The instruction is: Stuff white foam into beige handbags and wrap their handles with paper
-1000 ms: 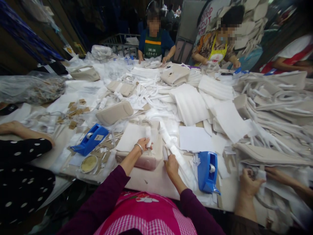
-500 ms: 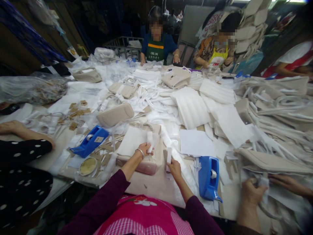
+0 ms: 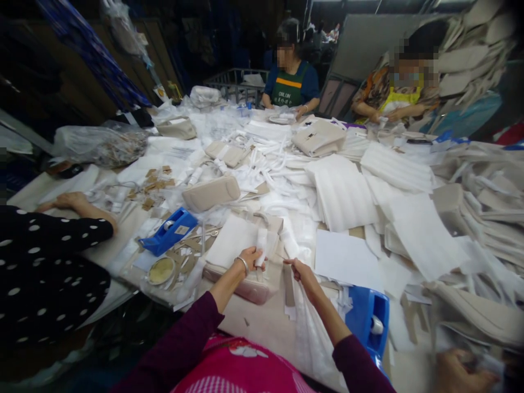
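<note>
A beige handbag [image 3: 254,290] lies in front of me with a white sheet [image 3: 231,237] over its face. My left hand [image 3: 250,257], a bangle at its wrist, is closed around the white wrapping [image 3: 261,245] on the bag's handle. To the right of the bag, my right hand [image 3: 298,268] is pinched, fingertips pointing at the bag; something thin may be between them, too small to name. Below those fingertips a grey-brown strip [image 3: 289,286] lies on the table.
Blue tape dispensers stand at left [image 3: 170,232] and right [image 3: 370,319]. A round tin [image 3: 161,271] sits at the left. White foam sheets [image 3: 344,191] are piled beyond. Other people's hands work at far left [image 3: 73,202] and lower right [image 3: 458,371].
The view has shifted, so things sit further right. My right hand has let go of the pale strip and moved up toward the bag. My left hand still holds the wrapped handle.
</note>
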Demonstrator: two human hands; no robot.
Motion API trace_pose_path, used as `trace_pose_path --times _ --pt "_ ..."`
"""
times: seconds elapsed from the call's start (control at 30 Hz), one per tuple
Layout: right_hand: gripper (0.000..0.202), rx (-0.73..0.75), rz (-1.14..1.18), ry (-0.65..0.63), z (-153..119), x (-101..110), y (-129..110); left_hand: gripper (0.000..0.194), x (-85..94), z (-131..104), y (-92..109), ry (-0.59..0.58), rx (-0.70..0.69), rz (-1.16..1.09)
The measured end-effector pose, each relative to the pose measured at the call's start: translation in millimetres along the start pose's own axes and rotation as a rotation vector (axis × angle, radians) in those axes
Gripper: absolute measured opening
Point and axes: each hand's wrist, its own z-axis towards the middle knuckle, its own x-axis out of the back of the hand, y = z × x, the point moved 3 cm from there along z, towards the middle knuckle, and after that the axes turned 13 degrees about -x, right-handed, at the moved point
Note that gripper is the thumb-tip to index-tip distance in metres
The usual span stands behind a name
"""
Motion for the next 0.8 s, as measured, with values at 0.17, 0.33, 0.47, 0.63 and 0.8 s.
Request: trace_pose_path --times 0.17,0.33,0.47,0.63,0.8 --pt "0.025 -0.151 -0.089 -0.020 22 2 -14 0.025 2.6 -6 2 -0.007 0.009 -0.010" --pt "0.010 -0.269 -0.166 -0.060 44 -1 -14 0.036 5.1 -5 -4 0.030 -0.001 -0.032" --pt "0.010 -0.346 -0.211 -0.161 56 -16 -11 0.047 6.9 -1 -10 0.106 0.031 -0.037" --pt "0.017 -0.430 -0.200 -0.358 67 -41 -6 0.051 6.6 -3 -13 0.191 0.101 -0.066" --pt "0.019 -0.440 -0.191 -0.513 81 -68 -1 0.044 3.3 -9 -4 0.203 0.029 -0.110"
